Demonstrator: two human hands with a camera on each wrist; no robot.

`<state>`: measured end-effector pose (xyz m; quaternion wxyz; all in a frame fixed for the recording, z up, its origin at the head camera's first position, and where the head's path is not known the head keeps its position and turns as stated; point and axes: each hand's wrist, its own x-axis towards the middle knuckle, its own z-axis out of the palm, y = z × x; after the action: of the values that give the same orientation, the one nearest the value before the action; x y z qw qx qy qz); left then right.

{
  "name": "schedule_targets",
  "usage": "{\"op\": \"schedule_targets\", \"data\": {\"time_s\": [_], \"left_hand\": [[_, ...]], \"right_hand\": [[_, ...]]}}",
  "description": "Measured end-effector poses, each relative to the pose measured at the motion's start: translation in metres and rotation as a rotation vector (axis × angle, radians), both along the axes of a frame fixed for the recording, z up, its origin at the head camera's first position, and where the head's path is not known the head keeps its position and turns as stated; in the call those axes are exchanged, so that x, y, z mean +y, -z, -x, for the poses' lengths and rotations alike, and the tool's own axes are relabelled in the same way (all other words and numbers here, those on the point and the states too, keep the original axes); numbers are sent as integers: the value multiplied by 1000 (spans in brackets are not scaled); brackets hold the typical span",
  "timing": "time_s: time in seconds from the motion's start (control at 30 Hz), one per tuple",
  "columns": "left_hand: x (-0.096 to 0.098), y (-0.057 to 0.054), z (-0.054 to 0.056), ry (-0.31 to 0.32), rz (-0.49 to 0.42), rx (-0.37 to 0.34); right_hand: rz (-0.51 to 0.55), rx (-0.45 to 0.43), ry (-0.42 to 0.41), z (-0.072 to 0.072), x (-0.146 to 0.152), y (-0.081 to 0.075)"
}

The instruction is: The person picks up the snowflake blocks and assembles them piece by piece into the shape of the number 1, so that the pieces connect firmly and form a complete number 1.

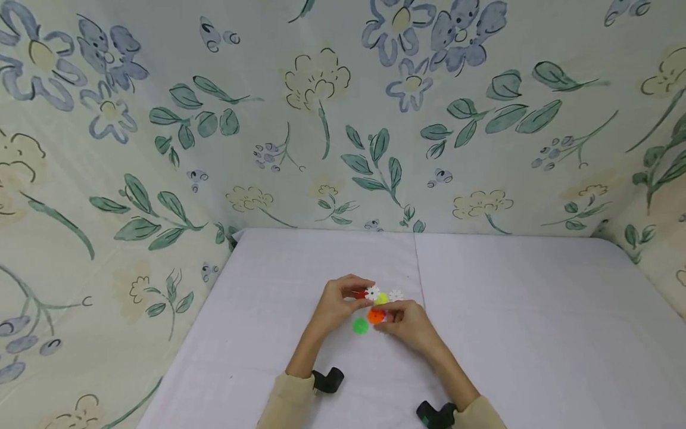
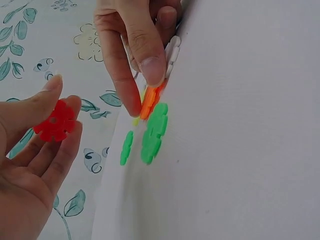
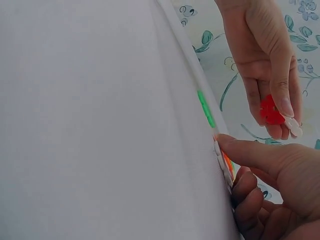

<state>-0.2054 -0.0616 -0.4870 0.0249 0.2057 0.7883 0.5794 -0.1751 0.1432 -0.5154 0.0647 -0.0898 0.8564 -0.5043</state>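
- My left hand [image 1: 340, 302] pinches a red piece [image 3: 270, 109] and a white piece [image 3: 293, 127].
- My right hand [image 1: 409, 322] has thumb and fingers parted around an orange piece [image 1: 376, 316] on the table [image 1: 514, 328]; I cannot tell whether they grip it.
- A green piece [image 1: 360, 326] lies just left, slightly nearer.
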Motion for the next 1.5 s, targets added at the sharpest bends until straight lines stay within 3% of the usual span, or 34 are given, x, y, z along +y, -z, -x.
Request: {"op": "schedule_targets", "data": {"time_s": [0.37, 0.67, 1.0, 1.17, 1.5], "left_hand": [[-1, 2, 0, 20, 10, 8], [2, 2, 0, 37, -5, 29], [2, -1, 0, 14, 17, 22], [1, -1, 0, 9, 26, 25], [1, -2, -2, -5, -5, 25]], "right_hand": [[-27, 42, 11, -1, -3, -1], [-70, 54, 114, -3, -3, -1], [185, -57, 65, 1, 7, 3], [294, -73, 96, 3, 10, 4], [331, -36, 117, 5, 23, -7]]}}
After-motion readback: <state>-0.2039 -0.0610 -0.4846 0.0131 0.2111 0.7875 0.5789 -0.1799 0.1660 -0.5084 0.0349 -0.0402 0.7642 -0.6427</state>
